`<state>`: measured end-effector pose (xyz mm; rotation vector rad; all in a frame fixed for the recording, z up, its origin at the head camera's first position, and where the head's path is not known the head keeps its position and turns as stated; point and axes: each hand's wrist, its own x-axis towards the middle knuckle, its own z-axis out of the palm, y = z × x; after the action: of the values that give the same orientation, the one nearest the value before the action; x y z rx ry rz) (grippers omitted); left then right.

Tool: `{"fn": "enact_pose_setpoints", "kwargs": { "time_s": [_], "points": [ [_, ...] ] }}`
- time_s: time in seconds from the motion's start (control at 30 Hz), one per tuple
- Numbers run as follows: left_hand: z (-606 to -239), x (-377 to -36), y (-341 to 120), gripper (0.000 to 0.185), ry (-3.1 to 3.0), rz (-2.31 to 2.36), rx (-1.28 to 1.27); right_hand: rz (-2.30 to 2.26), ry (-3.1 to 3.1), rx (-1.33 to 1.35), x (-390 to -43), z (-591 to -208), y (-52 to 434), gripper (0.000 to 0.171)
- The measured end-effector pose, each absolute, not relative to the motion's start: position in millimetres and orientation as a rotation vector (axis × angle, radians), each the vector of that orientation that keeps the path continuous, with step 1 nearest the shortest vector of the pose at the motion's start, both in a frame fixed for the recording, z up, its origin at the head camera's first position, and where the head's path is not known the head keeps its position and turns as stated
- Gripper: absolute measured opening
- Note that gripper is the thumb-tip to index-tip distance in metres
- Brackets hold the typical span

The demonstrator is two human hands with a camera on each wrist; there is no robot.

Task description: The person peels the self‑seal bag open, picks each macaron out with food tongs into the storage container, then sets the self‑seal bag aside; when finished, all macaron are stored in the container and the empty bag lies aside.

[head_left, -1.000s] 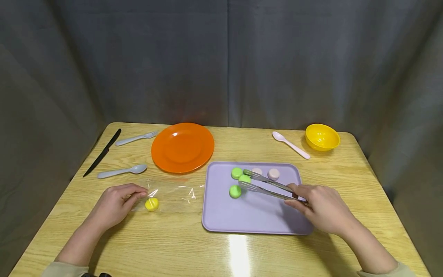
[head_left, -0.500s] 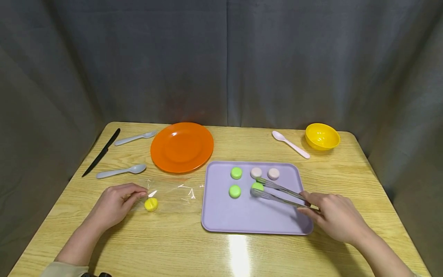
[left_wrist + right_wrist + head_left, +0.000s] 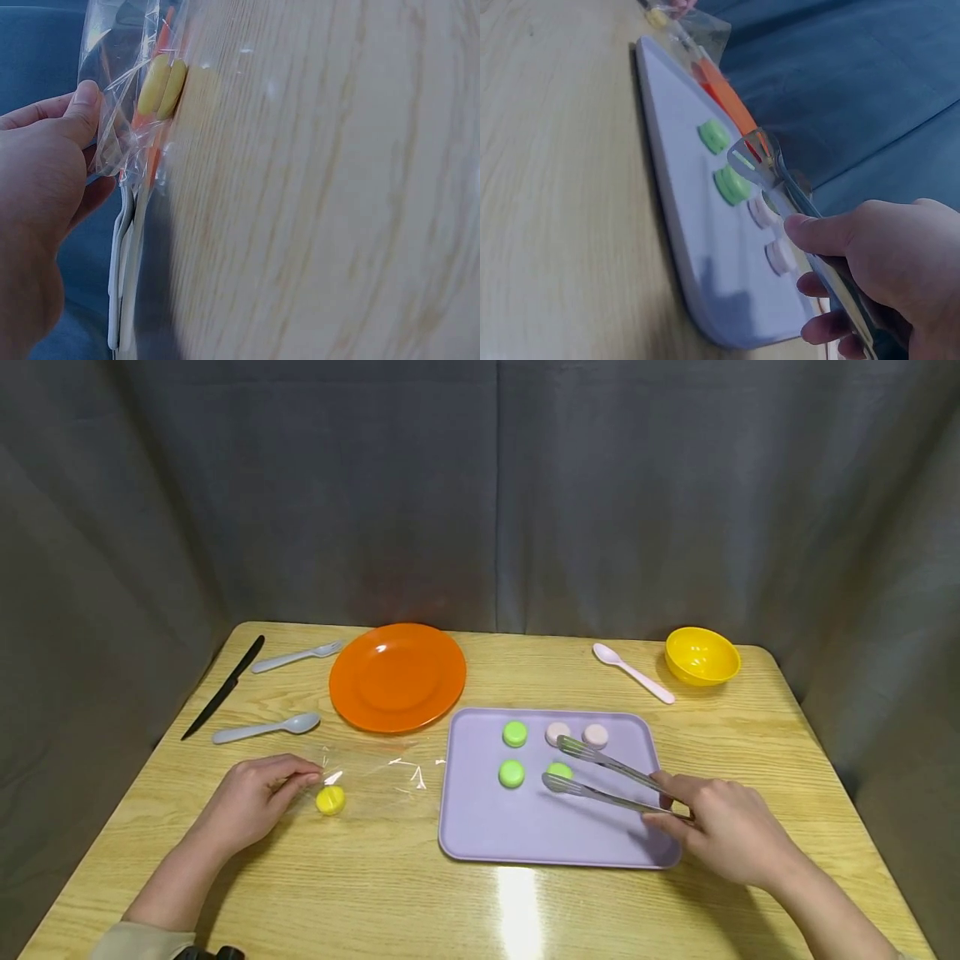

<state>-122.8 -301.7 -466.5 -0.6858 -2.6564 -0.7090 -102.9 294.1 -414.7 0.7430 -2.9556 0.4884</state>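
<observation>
Tongs (image 3: 600, 775) now parted off green macaron (image 3: 559, 771), in right hand's (image 3: 726, 837) grip; left hand (image 3: 247, 802) pinching bag (image 3: 375, 772).

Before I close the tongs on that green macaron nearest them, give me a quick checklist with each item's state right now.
1. Right hand grips the tongs: ok.
2. Tong arms spread apart, open: ok.
3. Green macaron between the tong tips: ok, it lies on the purple tray between them.
4. Tips touching the macaron: cannot tell.
5. Neighbours clear of the tips: not ok, the upper arm lies close to a pink macaron.
6. Left hand pinches the clear bag, with the yellow macaron in it: ok; whether the bag's mouth is open, cannot tell.
</observation>
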Motion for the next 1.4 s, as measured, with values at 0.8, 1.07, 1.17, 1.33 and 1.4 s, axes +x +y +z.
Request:
{"fn": "enact_pose_setpoints", "kwargs": {
  "time_s": [0.8,1.07,1.17,1.33,1.4],
  "points": [
    [-463,-125,-298,0.018,-2.653,-0.728,-0.685,0.580,-2.738,1.178,-138,-416,185,0.014],
    [-463,-123,-297,0.019,-2.651,-0.728,-0.687,0.540,-2.724,1.260,-147,-420,140,0.024],
    [-463,-123,-297,0.019,-2.647,-0.726,-0.688,0.519,-2.722,1.269,-149,-420,124,0.026],
    [-464,-122,-297,0.019,-2.649,-0.730,-0.684,0.509,-2.736,1.297,-151,-420,103,0.026],
    [-464,-121,-297,0.019,-2.651,-0.731,-0.682,0.511,-2.743,1.318,-152,-420,95,0.024]
  ]
}}
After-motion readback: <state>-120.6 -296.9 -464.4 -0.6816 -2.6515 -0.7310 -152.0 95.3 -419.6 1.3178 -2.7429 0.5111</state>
